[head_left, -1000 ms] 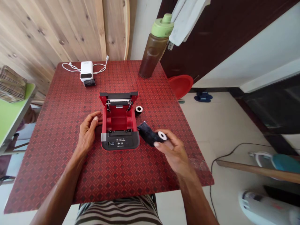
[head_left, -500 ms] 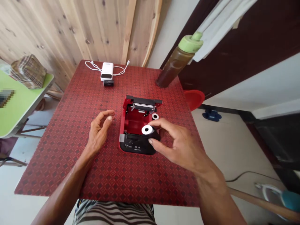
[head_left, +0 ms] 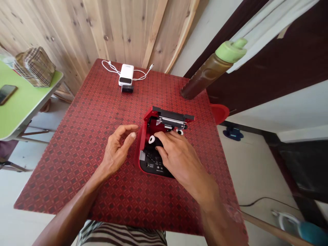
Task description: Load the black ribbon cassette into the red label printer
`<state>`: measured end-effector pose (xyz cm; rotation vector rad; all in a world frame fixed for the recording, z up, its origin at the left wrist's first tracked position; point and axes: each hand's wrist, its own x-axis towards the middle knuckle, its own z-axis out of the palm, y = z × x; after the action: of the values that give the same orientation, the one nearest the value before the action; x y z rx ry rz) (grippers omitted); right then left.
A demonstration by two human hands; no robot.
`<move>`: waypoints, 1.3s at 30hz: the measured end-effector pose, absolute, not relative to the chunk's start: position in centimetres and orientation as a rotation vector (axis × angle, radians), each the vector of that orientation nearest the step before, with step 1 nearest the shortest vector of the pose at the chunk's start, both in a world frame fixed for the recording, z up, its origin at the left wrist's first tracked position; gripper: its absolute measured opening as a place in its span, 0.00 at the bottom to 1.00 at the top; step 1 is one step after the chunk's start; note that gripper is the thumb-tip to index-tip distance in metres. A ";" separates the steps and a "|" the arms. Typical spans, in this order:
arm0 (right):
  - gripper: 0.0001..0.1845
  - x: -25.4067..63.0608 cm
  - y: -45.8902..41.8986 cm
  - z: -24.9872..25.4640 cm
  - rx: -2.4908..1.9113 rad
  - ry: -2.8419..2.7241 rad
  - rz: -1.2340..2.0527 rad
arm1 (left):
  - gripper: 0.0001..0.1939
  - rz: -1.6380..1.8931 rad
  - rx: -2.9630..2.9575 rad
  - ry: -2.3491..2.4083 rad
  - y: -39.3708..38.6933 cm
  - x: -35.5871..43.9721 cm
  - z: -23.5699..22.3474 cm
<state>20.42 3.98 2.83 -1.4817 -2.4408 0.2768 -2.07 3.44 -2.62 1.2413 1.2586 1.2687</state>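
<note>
A small red and black printer (head_left: 150, 166) sits on the table with its lid (head_left: 174, 114) raised. My right hand (head_left: 179, 153) pinches a black paper roll (head_left: 151, 139) with a white ring-shaped end. That roll is in or just above the printer's red compartment, toward its left wall; my fingers cover much of it, so I cannot tell if it touches the bottom. Left of the printer, my left hand (head_left: 119, 147) is held with thumb and fingers apart, holding nothing. Behind my right hand shows the white end of a second roll (head_left: 180, 132), mostly hidden.
A white power bank (head_left: 126, 73) with a cable and a small black object (head_left: 127, 89) lie at the table's back. A tall brown bottle (head_left: 205, 75) with a green cap stands back right. Left, a green table (head_left: 23, 102) holds a phone and a checked bag.
My right hand has carried the paper roll from above the printer's front right part into or over the compartment's left side. The view has shifted; my left hand keeps its pose.
</note>
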 end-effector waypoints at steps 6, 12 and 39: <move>0.23 20.1 5.3 2.0 -1.482 -2.524 0.252 | 0.19 1.268 1.250 1.280 3.5 -2.1 -2.7; 0.18 19.9 6.4 1.3 -1.540 -2.547 0.340 | 0.20 1.238 1.249 1.295 3.5 -2.2 -2.8; 0.03 22.9 2.1 3.1 -1.008 -2.155 0.542 | 0.10 1.256 1.747 1.278 2.6 -2.0 -0.2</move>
<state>22.94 2.15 3.06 -1.0082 -2.1547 0.5419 -2.01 2.56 -0.19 1.7470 1.2780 1.2563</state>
